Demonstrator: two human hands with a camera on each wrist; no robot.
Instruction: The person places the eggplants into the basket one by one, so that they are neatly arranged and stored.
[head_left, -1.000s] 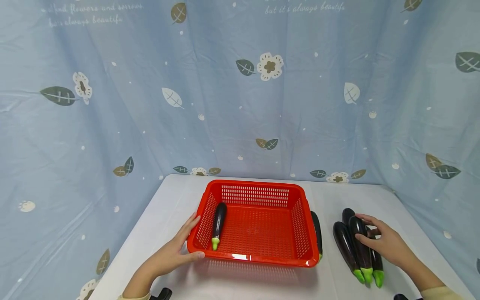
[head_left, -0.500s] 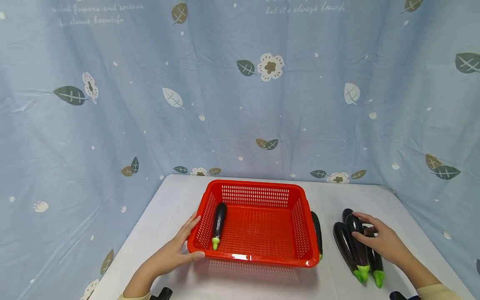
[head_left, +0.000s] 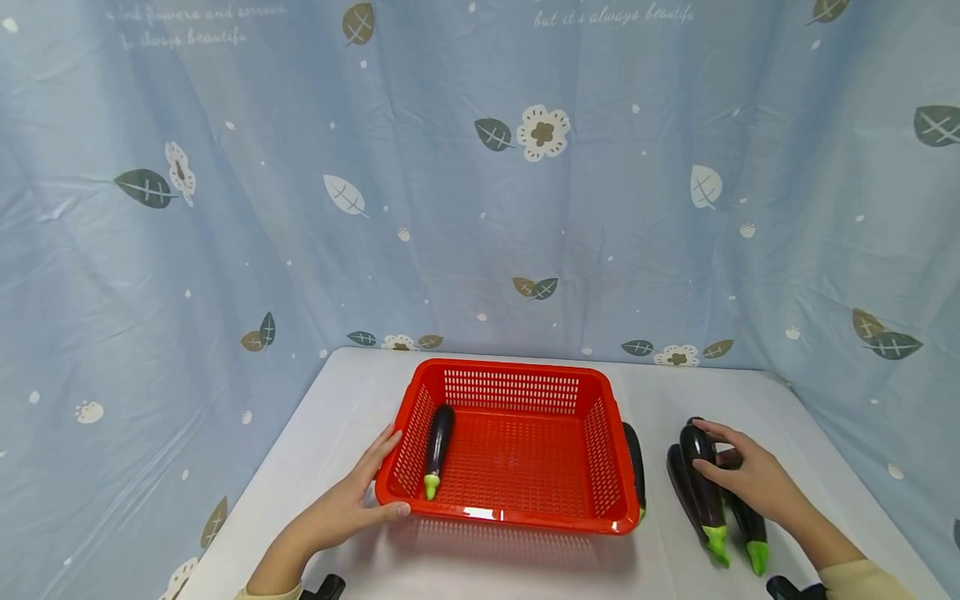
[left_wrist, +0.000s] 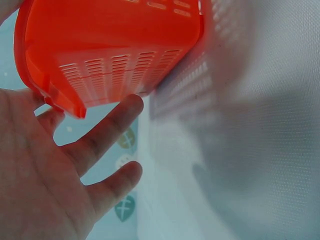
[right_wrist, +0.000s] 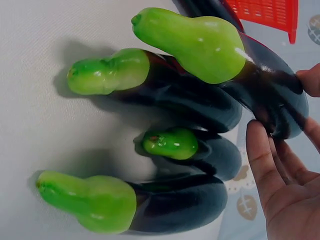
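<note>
A red plastic basket stands in the middle of the white table. My left hand rests at its left front corner, thumb on the near rim and fingertips on the left rim. In the left wrist view the fingers are straight and spread. One eggplant lies inside, along the basket's left wall. My right hand grips a dark purple eggplant with a green cap, between thumb and fingers. In the right wrist view this eggplant is raised over the others, its cap tilted up.
Under and beside the right hand lie several eggplants, one of them to the right. Another eggplant lies against the basket's outer right side. A blue printed curtain hangs behind the white table.
My right hand has moved left with the gripped eggplant, which now overlaps the left eggplant of the pile. A gap has opened to the right eggplant. The left hand and basket stay put.
</note>
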